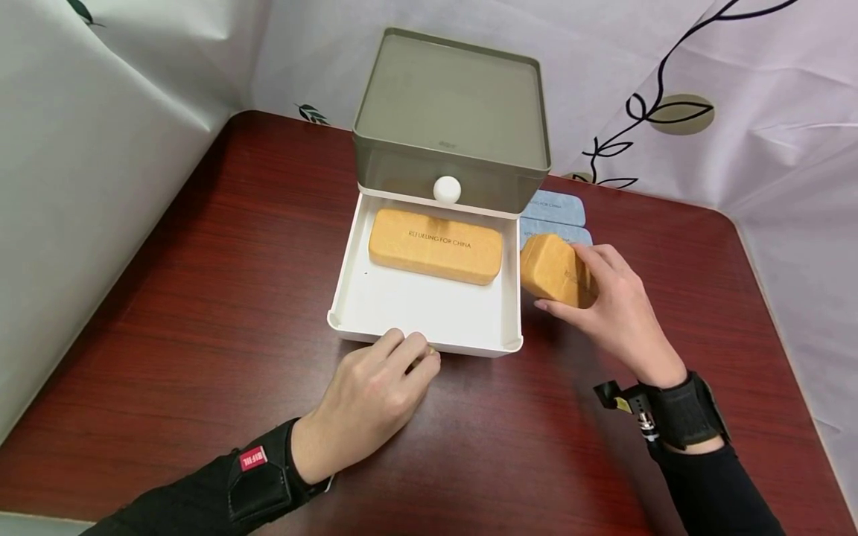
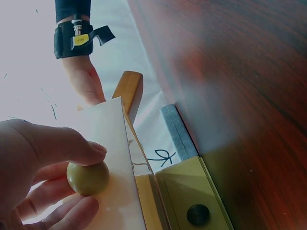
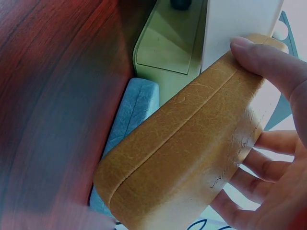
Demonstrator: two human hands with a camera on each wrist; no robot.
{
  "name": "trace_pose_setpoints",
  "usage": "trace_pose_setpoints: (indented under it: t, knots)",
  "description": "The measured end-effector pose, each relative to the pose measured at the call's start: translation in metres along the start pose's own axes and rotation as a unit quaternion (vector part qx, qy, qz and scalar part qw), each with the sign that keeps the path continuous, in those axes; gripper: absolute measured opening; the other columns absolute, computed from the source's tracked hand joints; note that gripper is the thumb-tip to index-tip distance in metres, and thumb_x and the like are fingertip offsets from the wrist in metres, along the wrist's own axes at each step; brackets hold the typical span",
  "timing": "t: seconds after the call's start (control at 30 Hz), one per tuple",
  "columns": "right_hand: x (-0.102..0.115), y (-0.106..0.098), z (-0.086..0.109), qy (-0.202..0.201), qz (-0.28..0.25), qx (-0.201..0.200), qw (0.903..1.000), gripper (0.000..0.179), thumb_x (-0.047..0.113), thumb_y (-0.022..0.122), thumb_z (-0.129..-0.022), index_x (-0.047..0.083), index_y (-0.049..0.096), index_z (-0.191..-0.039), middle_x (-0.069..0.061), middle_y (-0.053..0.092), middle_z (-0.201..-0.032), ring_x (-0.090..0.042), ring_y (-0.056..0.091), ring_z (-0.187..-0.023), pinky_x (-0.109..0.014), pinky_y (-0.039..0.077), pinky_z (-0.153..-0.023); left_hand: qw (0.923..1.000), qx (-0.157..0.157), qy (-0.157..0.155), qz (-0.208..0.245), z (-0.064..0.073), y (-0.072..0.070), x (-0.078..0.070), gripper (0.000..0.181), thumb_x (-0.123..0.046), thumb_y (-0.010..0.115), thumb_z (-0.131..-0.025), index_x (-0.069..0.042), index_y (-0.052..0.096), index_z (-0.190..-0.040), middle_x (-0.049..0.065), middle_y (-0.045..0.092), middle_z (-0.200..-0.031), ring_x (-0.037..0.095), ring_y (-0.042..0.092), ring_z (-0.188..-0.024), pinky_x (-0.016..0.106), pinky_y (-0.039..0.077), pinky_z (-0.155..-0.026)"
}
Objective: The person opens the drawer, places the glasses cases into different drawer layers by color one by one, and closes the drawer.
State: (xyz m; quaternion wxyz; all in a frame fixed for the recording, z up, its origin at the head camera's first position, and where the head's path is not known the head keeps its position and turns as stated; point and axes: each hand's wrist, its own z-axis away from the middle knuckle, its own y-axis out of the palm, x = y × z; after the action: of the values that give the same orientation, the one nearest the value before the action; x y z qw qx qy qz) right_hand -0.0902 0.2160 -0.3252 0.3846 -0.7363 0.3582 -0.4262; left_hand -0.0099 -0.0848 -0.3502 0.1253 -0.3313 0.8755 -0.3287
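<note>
My left hand (image 1: 375,391) pinches a round knob (image 2: 88,178) on the front of the pulled-out white drawer (image 1: 429,318). Inside that drawer, toward its back, lies a tan glasses case (image 1: 436,247) with printed lettering. To the right of the drawer, my right hand (image 1: 620,309) grips a second tan glasses case (image 3: 182,139), thumb on one side and fingers on the other. It is tilted beside the drawer's right wall, and in the head view it partly covers two blue glasses cases (image 1: 555,208) on the table.
The drawer belongs to an olive-grey storage box (image 1: 456,100) with a white knob (image 1: 447,190) on its upper front. It stands at the back of a dark red wooden table (image 1: 221,283). White patterned cloth (image 1: 771,134) hangs around the back and sides.
</note>
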Motion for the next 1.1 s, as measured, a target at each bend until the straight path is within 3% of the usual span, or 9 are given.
trace_pose_setpoints:
  t: [0.73, 1.1]
  knots:
    - [0.0007, -0.0031, 0.0034, -0.019, 0.000, -0.030, 0.9994, 0.082, 0.023, 0.091, -0.061, 0.007, 0.055, -0.133, -0.011, 0.056, -0.110, -0.021, 0.052, -0.093, -0.026, 0.035, -0.073, 1.0000, -0.006, 0.002, 0.002, -0.0014, -0.0013, -0.0002, 0.030, 0.004, 0.038, -0.093, -0.007, 0.060, -0.075, 0.000, 0.051, -0.074, 0.012, 0.038, -0.060, 0.016, 0.029, -0.045]
    - [-0.0003, -0.0059, 0.0054, -0.009, -0.009, -0.039, 0.9992, 0.081, 0.026, 0.092, -0.059, 0.008, 0.057, -0.131, -0.010, 0.056, -0.110, -0.019, 0.052, -0.093, -0.022, 0.035, -0.073, 1.0000, -0.008, 0.001, 0.003, -0.0030, -0.0029, -0.0008, 0.030, 0.004, 0.038, -0.093, -0.007, 0.060, -0.076, 0.000, 0.051, -0.074, 0.012, 0.038, -0.059, 0.016, 0.029, -0.045]
